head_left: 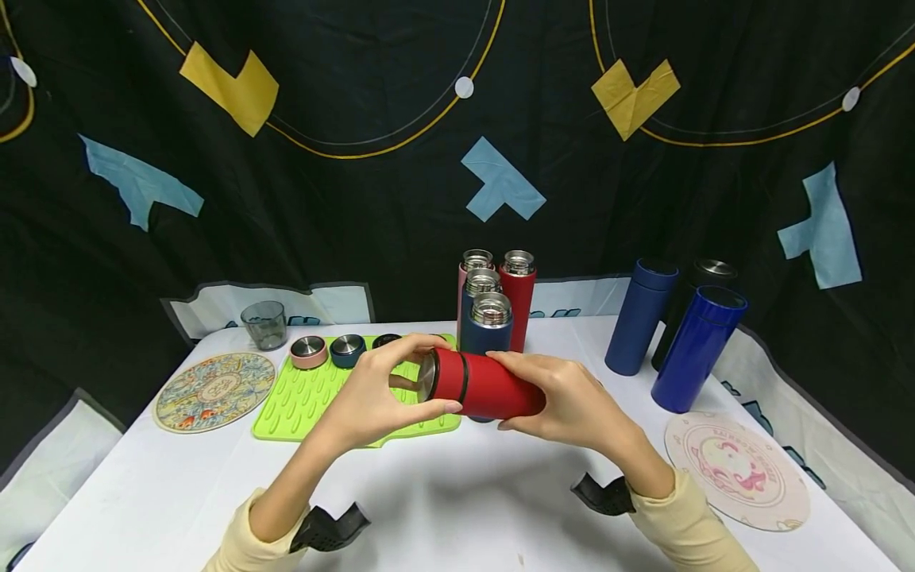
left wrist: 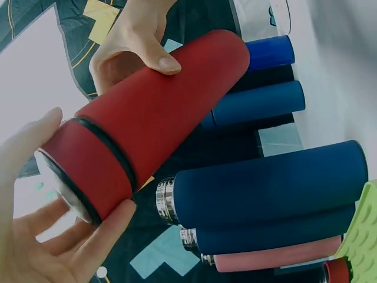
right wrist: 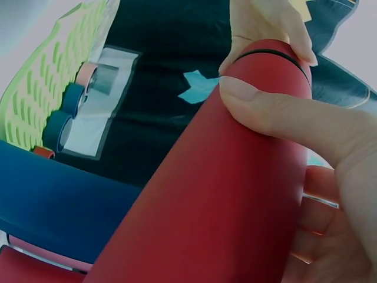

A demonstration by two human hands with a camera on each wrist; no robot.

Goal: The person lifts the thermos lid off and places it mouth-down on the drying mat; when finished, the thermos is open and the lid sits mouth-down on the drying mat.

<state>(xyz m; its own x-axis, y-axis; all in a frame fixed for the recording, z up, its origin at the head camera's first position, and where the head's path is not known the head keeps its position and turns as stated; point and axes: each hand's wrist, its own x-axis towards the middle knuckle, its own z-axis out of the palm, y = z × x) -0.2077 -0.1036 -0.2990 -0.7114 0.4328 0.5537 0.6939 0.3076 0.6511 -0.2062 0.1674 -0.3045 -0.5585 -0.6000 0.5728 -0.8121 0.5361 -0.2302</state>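
Observation:
A red thermos flask [head_left: 500,385] lies nearly level in the air above the table, its lid with a steel-coloured top pointing left. My left hand [head_left: 372,401] holds the lid between thumb and fingers; a black ring marks where lid and body meet. Around the body, my right hand [head_left: 572,397] grips with the thumb along the near side, as the right wrist view shows. Behind the flask stand lidless bottles: two blue ones [left wrist: 265,183], a pink one [left wrist: 280,254] and a red one [head_left: 518,306], their steel necks bare.
Several bottle lids, among them a pink one [head_left: 309,353] and a blue one [head_left: 347,351], sit on a green drying mat [head_left: 286,425]. Left are a grey glass [head_left: 264,324] and a patterned round mat [head_left: 214,393]. Capped bottles [head_left: 639,318] and a pink round mat [head_left: 736,473] are right.

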